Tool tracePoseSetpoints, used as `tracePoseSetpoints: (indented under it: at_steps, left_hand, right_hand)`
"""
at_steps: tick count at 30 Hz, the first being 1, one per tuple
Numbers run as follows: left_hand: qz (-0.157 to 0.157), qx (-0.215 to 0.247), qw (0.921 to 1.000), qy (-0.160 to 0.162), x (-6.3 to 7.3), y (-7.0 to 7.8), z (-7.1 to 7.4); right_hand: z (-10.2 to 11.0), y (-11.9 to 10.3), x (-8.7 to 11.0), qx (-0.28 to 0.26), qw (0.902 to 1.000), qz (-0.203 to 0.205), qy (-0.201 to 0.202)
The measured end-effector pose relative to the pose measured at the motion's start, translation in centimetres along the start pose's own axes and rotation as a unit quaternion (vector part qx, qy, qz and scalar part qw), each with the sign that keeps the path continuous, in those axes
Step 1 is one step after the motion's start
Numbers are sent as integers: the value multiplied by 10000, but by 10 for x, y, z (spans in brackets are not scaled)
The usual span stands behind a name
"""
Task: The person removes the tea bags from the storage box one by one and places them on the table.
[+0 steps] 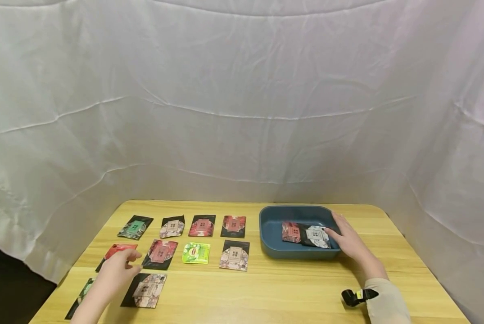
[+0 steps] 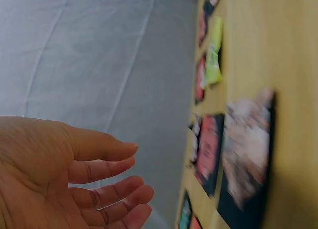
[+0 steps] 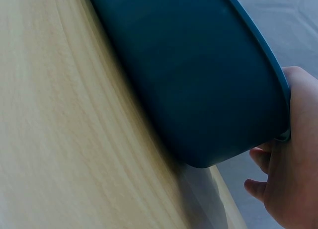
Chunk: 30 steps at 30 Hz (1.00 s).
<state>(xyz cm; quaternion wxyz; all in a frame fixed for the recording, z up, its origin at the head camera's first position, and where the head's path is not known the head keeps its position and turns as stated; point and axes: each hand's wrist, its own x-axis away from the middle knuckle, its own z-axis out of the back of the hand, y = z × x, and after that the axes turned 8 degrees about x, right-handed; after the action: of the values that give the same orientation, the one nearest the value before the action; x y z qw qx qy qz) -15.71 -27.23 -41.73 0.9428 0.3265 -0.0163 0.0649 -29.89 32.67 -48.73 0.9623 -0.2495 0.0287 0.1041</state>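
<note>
My left hand (image 1: 119, 270) hovers over the left side of the table, its fingers loosely bent with nothing between them. Partly hidden behind it lies a red and black tea sachet (image 1: 122, 247). Close beside that hand are a pink and black sachet (image 1: 160, 254) and a floral black sachet (image 1: 147, 290). On the right, my right hand (image 1: 349, 238) grips the rim of a dark blue bin (image 1: 300, 254), thumb over the inside edge and fingers outside. Inside the bin, a red sachet (image 1: 291, 231) and a white-and-black sachet (image 1: 317, 236) overlap.
More sachets lie flat in loose rows: a green and black sachet (image 1: 135, 227) at the back left, a bright green Lipton sachet (image 1: 196, 253) mid-table, and a floral sachet (image 1: 234, 255) left of the bin. White curtains (image 1: 242, 135) enclose the wooden table (image 1: 266, 292).
</note>
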Motion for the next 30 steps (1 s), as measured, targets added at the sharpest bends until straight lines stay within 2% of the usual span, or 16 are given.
tracePoseSetpoints:
  at_steps: [6, 12, 17, 24, 30]
  left_hand:
    - [-489, 282, 9982, 199, -5, 33, -5]
    - [-898, 655, 9935, 229, -14, 69, -21]
    - [-1103, 794, 9905, 198, -23, 95, -37]
    - [-1183, 1318, 9842, -54, -32, 133, -60]
    - [-1553, 1603, 9743, -313, -42, 164, -81]
  right_hand:
    - [1, -1, 0, 13, 10000, -4, 3]
    - [2, 0, 0, 16, 10000, -19, 0]
    - [0, -1, 1, 20, 10000, 7, -9]
    - [-1, 0, 2, 6, 10000, 27, 3]
    - [1, -2, 1, -2, 10000, 21, -1]
